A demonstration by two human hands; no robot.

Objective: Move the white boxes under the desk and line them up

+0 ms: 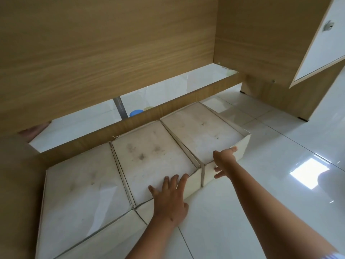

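The nearest white box [80, 193] heads a row of three, side by side on the floor against the desk's low rail [130, 126]. The left hand [169, 200] lies spread on the middle box [153, 157]. The right hand [223, 161], fingers straight, touches the far box [201, 128].

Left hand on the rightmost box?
No, the left hand lies flat on the middle box; the right hand touches the rightmost box.

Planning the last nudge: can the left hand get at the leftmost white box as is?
Probably yes. The left hand rests on the middle box, directly beside the leftmost box. That box's top and front are uncovered, and nothing lies between.
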